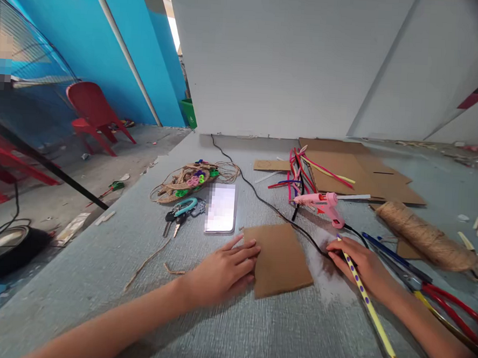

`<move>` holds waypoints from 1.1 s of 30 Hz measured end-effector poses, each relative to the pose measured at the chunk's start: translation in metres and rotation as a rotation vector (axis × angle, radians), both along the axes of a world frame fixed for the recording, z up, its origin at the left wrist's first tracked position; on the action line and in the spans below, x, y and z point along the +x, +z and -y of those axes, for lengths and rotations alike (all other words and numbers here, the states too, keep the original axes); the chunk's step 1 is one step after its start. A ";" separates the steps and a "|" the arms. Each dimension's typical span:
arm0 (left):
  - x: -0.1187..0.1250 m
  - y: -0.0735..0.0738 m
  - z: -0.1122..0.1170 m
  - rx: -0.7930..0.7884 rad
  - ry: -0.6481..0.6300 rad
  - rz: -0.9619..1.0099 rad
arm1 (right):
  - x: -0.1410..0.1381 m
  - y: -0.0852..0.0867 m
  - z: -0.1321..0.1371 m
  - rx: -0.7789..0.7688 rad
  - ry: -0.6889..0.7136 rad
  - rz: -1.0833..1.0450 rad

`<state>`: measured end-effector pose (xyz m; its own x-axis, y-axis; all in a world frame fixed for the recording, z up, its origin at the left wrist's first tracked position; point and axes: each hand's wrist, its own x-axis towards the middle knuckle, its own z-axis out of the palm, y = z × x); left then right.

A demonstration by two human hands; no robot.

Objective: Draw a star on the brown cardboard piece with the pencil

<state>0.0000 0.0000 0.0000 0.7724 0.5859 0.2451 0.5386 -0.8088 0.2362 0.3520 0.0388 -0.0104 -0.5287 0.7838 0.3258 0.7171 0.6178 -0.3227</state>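
A piece of brown cardboard (280, 257) lies flat on the table in front of me. My left hand (229, 267) rests along its left edge, fingers stretched out and touching it. To the right of the cardboard, my right hand (359, 264) is closed round a yellow pencil with purple dots (363, 294), its tip end up by the fingers and its other end slanting down toward me. The fingers lie beside a black cord (265, 204) that runs across the table. Just beyond this hand sits a pink glue gun (326, 205).
Left of centre are a lit phone (221, 207), keys (175, 218) and a bundle of twine with coloured flowers (190, 179). Pipe cleaners (300, 172) and larger cardboard (345, 166) lie at the back. At right are a twine roll (427, 236), a blue pen (396, 257) and red-handled scissors (450, 305).
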 end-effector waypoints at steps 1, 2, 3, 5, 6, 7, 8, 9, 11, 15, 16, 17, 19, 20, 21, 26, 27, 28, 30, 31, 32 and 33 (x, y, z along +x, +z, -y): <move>-0.003 0.000 0.001 -0.002 -0.002 0.004 | 0.000 0.000 0.000 -0.002 -0.001 0.002; -0.005 -0.001 0.002 -0.001 -0.004 0.004 | 0.000 0.000 0.000 0.000 -0.004 -0.001; -0.008 -0.001 0.003 0.004 -0.003 0.002 | 0.000 0.000 0.000 0.001 -0.006 -0.005; -0.014 -0.001 0.005 0.033 0.030 0.003 | 0.000 0.000 0.001 0.001 -0.010 -0.011; -0.017 -0.001 0.006 0.057 0.077 0.009 | 0.000 0.000 0.001 0.000 -0.010 -0.012; -0.020 -0.002 0.007 0.081 0.142 0.016 | 0.000 0.000 0.001 -0.002 -0.010 -0.012; -0.023 -0.002 0.008 0.105 0.219 0.025 | 0.000 0.000 0.001 -0.005 -0.008 -0.009; -0.026 -0.002 0.009 0.120 0.297 0.031 | 0.000 0.000 0.000 -0.006 -0.005 -0.004; -0.033 -0.003 0.012 0.148 0.433 0.031 | 0.000 0.000 0.000 -0.008 0.000 0.005; -0.038 -0.006 0.015 0.200 0.565 -0.015 | 0.001 -0.001 0.000 -0.007 0.006 -0.007; -0.038 -0.007 0.015 0.199 0.571 -0.027 | 0.001 -0.001 0.000 -0.010 0.003 -0.013; -0.038 -0.008 0.015 0.193 0.572 -0.035 | 0.000 -0.001 0.000 -0.015 0.000 -0.019; -0.038 -0.010 0.013 0.174 0.566 -0.042 | 0.000 0.000 0.000 -0.018 -0.003 -0.027; -0.038 -0.010 0.012 0.163 0.562 -0.042 | 0.000 0.000 0.000 -0.015 0.002 -0.030; -0.038 -0.011 0.012 0.154 0.557 -0.039 | 0.000 -0.001 0.000 -0.009 0.007 -0.032; -0.035 -0.007 0.014 0.259 0.481 0.008 | 0.002 -0.006 -0.001 -0.007 0.005 -0.016; -0.034 -0.005 0.015 0.301 0.440 0.011 | 0.003 -0.006 -0.002 -0.007 0.006 -0.012; -0.033 -0.003 0.016 0.340 0.397 0.011 | 0.003 -0.006 -0.002 -0.009 0.009 -0.009; -0.030 0.002 0.017 0.369 0.320 0.021 | 0.004 -0.004 -0.003 -0.025 0.019 -0.001; -0.028 0.005 0.017 0.352 0.287 0.027 | 0.004 -0.003 -0.004 -0.029 0.016 -0.003; -0.026 0.008 0.017 0.317 0.257 0.030 | 0.004 -0.001 -0.004 -0.023 0.009 -0.011; -0.023 0.010 0.016 0.270 0.224 0.025 | 0.004 0.001 -0.004 -0.009 0.001 -0.023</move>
<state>-0.0230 -0.0165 0.0103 0.6238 0.6515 0.4318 0.7063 -0.7064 0.0456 0.3555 0.0424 -0.0095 -0.5222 0.7860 0.3310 0.7084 0.6159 -0.3447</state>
